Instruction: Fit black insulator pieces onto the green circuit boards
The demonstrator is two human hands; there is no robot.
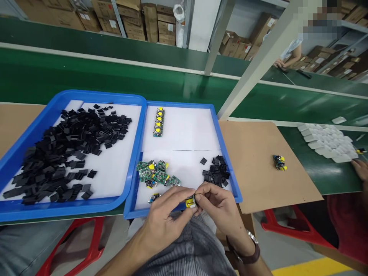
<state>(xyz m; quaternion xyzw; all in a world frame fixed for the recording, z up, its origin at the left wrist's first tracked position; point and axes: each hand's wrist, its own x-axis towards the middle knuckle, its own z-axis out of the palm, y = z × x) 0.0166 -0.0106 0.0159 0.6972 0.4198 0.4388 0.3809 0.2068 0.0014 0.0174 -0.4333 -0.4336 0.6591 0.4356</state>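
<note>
My left hand (pixel 169 214) pinches a small circuit board (pixel 190 202) with a yellow part on it, just over the front rim of the right blue tray (pixel 184 103). Closed at the board's right edge is my right hand (pixel 220 207); its fingertips hide whatever they grip. Loose green circuit boards (pixel 161 177) with yellow parts lie heaped in the tray ahead of my left hand. Beyond my right hand sits a pile of small black pieces (pixel 217 171). Several boards stand in a neat row (pixel 158 122) near the tray's back left.
A larger blue tray (pixel 138 153) on the left holds many black pieces (pixel 74 142). On brown cardboard (pixel 247 165) to the right lie a few boards (pixel 279 162). White plastic pieces (pixel 327 142) and another person's hand (pixel 360 168) are farther right. A slanted post (pixel 253 73) rises behind.
</note>
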